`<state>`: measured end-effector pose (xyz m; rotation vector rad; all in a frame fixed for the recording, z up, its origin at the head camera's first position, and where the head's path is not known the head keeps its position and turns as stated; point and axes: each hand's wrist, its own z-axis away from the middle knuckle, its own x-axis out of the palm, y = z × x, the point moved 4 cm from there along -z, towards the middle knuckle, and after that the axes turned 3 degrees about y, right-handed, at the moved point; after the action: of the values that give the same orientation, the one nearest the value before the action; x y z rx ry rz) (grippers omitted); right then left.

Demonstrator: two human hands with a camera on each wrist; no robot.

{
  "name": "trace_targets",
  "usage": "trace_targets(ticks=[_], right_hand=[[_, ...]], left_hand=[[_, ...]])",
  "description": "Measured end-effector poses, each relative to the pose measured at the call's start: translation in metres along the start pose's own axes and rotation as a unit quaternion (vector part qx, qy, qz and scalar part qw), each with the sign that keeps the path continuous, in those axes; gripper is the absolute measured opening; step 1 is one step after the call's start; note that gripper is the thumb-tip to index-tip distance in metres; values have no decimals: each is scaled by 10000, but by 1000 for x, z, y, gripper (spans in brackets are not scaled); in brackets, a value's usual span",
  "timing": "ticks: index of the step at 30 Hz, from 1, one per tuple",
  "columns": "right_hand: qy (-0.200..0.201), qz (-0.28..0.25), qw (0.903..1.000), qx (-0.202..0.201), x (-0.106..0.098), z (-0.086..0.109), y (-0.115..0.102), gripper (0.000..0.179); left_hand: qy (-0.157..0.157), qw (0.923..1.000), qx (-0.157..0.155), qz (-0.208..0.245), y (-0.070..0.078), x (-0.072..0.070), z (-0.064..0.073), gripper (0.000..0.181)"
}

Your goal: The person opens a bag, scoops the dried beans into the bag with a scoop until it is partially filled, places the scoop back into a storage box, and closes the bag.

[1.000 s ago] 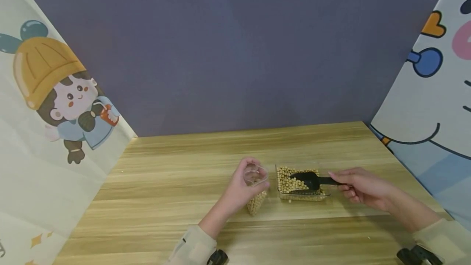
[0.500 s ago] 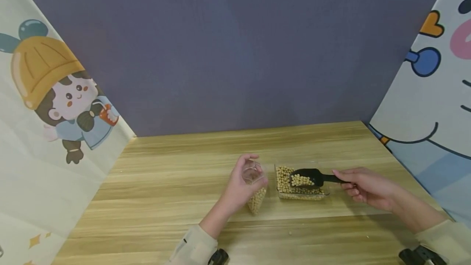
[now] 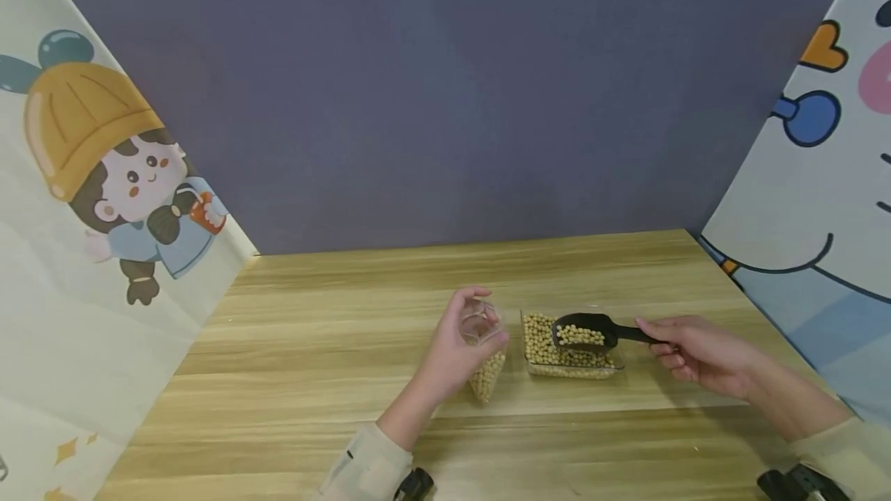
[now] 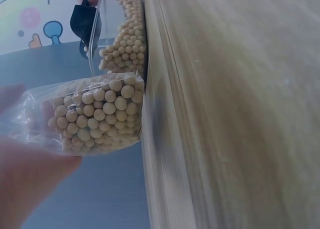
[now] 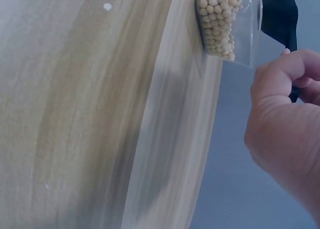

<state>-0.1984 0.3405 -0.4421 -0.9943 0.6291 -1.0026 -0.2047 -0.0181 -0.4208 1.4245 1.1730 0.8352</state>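
My left hand (image 3: 449, 350) grips the upper part of a clear plastic bag (image 4: 100, 111) partly filled with soybeans, its mouth spread between thumb and fingers. The bag's lower end is right at the tabletop. My right hand (image 3: 706, 354) holds a black scoop (image 3: 595, 323) by its handle, and a load of soybeans (image 3: 579, 335) lies in the scoop. Beneath the scoop stands a clear rectangular container (image 3: 572, 370) of soybeans, just right of the bag. In the right wrist view the scoop (image 5: 280, 16) shows above the container's rim.
The wood-grain table (image 3: 313, 377) extends to a dark grey back panel (image 3: 445, 99). Side panels with cartoon prints, one on the left (image 3: 139, 184) and one on the right (image 3: 807, 199), border it. Dark wrist devices sit at both sleeves.
The scoop has come up out of the soybeans with a load in it and levelled, shifting slightly right. My left hand keeps the bag in nearly the same place.
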Motion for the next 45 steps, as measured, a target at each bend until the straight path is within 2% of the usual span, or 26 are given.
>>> trace_targets(ticks=[15, 21, 25, 36, 45], right_hand=[[-26, 53, 10000, 15, 0, 2, -12, 29], [-45, -34, 9999, -107, 2, 6, -28, 29], [51, 120, 9998, -168, 6, 9, -45, 34], [333, 631, 9967, -378, 38, 13, -100, 39], [465, 1277, 9894, -506, 67, 11, -128, 45]], left_hand=[[28, 10000, -22, -47, 6, 3, 0, 62], [6, 10000, 18, -90, 7, 4, 0, 63], [4, 10000, 4, -88, 7, 5, -1, 63], [-20, 9999, 101, -128, 8, 9, -2, 64], [-60, 9993, 252, -262, 13, 13, 0, 64]])
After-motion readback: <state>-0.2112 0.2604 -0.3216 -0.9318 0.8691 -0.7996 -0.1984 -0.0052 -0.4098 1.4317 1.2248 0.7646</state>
